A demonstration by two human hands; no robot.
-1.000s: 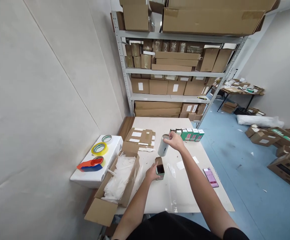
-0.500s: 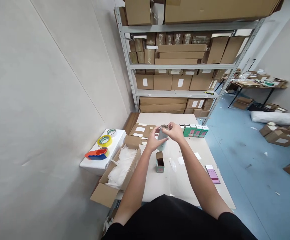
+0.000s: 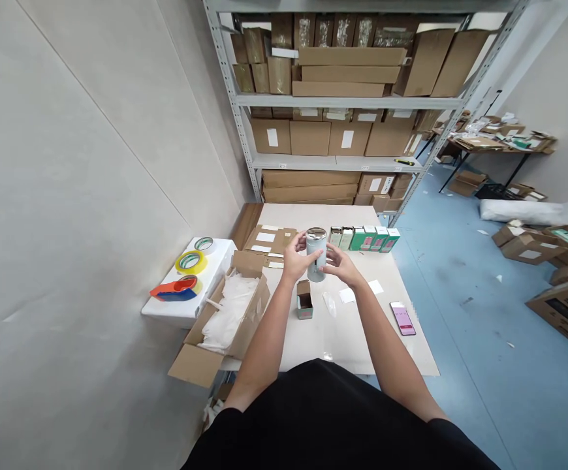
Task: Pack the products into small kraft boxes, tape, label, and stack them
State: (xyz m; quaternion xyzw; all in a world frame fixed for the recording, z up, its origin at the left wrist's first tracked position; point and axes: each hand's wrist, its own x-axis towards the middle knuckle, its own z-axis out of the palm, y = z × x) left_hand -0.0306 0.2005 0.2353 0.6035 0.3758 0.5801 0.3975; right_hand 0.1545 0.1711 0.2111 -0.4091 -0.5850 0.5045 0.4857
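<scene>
Between my hands, above the table (image 3: 284,346), stands a pale grey-blue cylinder (image 3: 316,245) with a shiny metallic top, like a tumbler or canister. My left hand (image 3: 296,260) is closed round its left side, the thumb across the front. On the other side my right hand (image 3: 339,264) grips its lower right, fingers against the body. Below it, a small green box (image 3: 305,312) sits with its brown flap up and its top open. Right of that box lie a crumpled clear plastic piece (image 3: 330,303) and white paper slips (image 3: 347,296).
Small green-and-white boxes (image 3: 362,239) stand in a row at the back right. A phone (image 3: 403,318) lies near the right edge. At left are a carton of white bags (image 3: 230,310), tape rolls (image 3: 190,262) and a tape dispenser (image 3: 175,289). A shelf rack (image 3: 333,163) stands behind.
My right hand has moved from the cylinder's top down to its lower right side. The cylinder is more upright and its metallic top now shows. The whole view has tilted down.
</scene>
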